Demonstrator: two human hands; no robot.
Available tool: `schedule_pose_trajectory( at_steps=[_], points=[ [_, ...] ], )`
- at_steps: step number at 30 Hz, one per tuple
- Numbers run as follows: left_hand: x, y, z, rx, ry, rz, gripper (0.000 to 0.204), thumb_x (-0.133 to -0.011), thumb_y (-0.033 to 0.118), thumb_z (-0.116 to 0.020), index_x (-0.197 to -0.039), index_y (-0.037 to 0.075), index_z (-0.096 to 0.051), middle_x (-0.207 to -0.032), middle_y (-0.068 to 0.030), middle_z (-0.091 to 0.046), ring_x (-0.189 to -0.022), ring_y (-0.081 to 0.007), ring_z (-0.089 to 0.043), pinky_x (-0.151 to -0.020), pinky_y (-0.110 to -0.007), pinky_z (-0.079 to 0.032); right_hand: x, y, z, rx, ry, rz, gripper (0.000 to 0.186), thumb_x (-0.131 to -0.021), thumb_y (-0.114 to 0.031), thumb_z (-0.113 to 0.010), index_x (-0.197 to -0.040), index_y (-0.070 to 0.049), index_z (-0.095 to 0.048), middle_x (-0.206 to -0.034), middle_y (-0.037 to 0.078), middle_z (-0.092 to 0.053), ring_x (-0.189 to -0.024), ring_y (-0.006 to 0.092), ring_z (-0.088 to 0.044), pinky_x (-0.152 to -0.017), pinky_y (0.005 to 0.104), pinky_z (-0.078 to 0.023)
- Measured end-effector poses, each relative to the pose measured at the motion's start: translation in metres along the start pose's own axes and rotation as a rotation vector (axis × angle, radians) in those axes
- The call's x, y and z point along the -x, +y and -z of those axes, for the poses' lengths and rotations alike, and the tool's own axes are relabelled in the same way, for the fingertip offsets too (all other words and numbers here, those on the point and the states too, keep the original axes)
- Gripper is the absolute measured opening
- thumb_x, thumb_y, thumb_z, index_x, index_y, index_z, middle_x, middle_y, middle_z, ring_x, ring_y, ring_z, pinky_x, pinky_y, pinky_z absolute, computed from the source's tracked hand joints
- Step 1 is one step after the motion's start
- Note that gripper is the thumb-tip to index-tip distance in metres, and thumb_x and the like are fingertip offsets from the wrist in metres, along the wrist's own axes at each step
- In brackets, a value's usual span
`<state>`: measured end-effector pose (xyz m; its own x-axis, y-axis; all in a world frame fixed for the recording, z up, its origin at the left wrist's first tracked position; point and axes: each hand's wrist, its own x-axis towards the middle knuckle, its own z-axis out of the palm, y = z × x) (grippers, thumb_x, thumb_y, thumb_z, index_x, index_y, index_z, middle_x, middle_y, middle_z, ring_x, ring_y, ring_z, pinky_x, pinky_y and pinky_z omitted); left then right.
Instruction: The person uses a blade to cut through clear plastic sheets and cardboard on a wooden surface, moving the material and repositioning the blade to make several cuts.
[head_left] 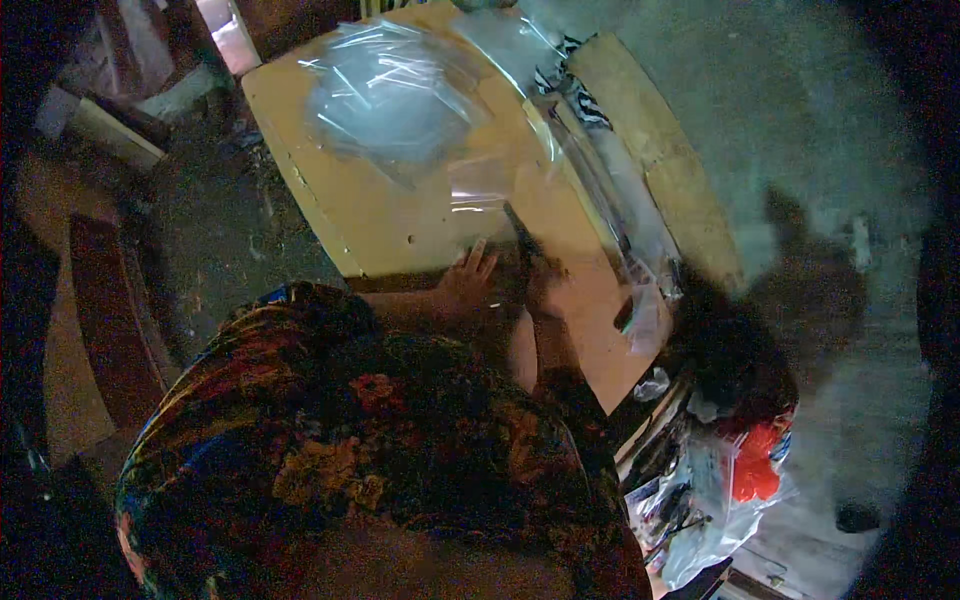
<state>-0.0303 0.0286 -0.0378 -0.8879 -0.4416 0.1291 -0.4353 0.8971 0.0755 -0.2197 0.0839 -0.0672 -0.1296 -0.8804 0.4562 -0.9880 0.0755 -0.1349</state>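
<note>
My left hand (468, 284) lies on the tan tabletop (385, 225) with its fingers stretched out and slightly apart. Close beside it, my right hand (546, 288) is closed, blurred and partly in shadow. A dark, narrow shape (520, 228) runs forward from the right fingers; its kind cannot be made out. Just beyond both hands lies a flat clear plastic bag (480, 186), with bright glints along its edges. Farther off, a large heap of similar clear plastic bags (395, 90) covers the back of the table.
Along the table's right side lie a long tan board (655, 150), a black-and-white striped cloth (585, 100) and crumpled clear plastic (648, 310). At the lower right, a clear bag with red contents (755, 465) rests among clutter. A grey floor (830, 330) extends to the right.
</note>
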Motion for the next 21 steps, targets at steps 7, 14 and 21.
schedule_pose_trajectory(
  at_steps=[7,14,21],
  points=[
    [-0.017,0.003,0.004,0.128,0.047,-0.045,0.045,-0.082,0.036,-0.043,-0.107,0.0,-0.051,-0.11,-0.0225,-0.047,-0.099,-0.0405,-0.046,-0.078,-0.048,-0.044,-0.004,-0.007,0.018,0.169,-0.382,-0.097,0.029,-0.078,-0.024,-0.048,-0.104,-0.013,-0.055,-0.087,0.01,-0.055,-0.081,0.0276,-0.053,-0.067,0.04,-0.043],
    [0.006,0.068,-0.055,0.573,-0.413,-0.388,0.026,-0.081,0.027,-0.043,-0.078,0.009,-0.061,-0.065,-0.01,-0.057,-0.065,-0.0282,-0.057,-0.058,-0.042,-0.048,0.06,-0.034,0.087,0.248,-0.504,-0.234,0.024,-0.08,-0.018,-0.045,-0.101,-0.01,-0.055,-0.093,0.013,-0.054,-0.089,0.0287,-0.052,-0.072,0.0391,-0.043],
    [0.001,0.062,-0.028,1.032,-0.935,-0.541,0.041,-0.079,0.042,-0.044,-0.079,0.004,-0.058,-0.074,-0.0138,-0.058,-0.068,-0.0273,-0.057,-0.061,-0.042,-0.043,0.128,-0.036,0.09,-0.004,-0.195,-0.287,0.022,-0.075,-0.012,-0.05,-0.096,-0.008,-0.055,-0.092,0.013,-0.054,-0.087,0.0295,-0.052,-0.077,0.0407,-0.041]
  ],
)
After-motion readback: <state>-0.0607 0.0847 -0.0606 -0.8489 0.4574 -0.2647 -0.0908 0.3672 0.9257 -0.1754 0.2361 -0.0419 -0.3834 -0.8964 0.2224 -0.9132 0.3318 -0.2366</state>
